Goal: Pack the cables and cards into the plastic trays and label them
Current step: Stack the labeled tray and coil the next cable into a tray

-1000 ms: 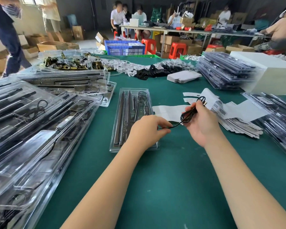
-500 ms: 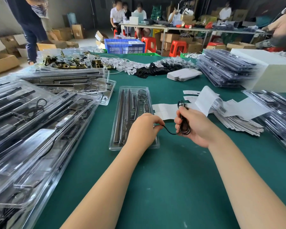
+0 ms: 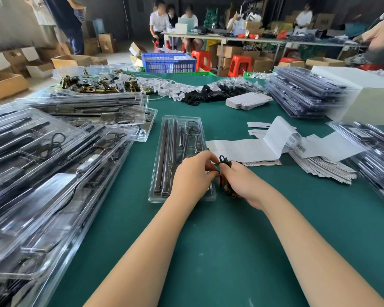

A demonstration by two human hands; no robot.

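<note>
Cable [image 3: 225,173], a small black coil, now sits low between both hands just beside the open plastic tray [image 3: 164,151] on the green worktop [image 3: 208,251], having come down from where it was held up a second ago. The right hand [image 3: 242,182] has its grip clamped round the bundle while the left hand [image 3: 193,173] pinches its loose end, so winding looks nearly done and tray placement likely follows.

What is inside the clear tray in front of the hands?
The clear tray holds long dark bars, a coiled cable and a small controller. The left hand covers its near right part.
</note>
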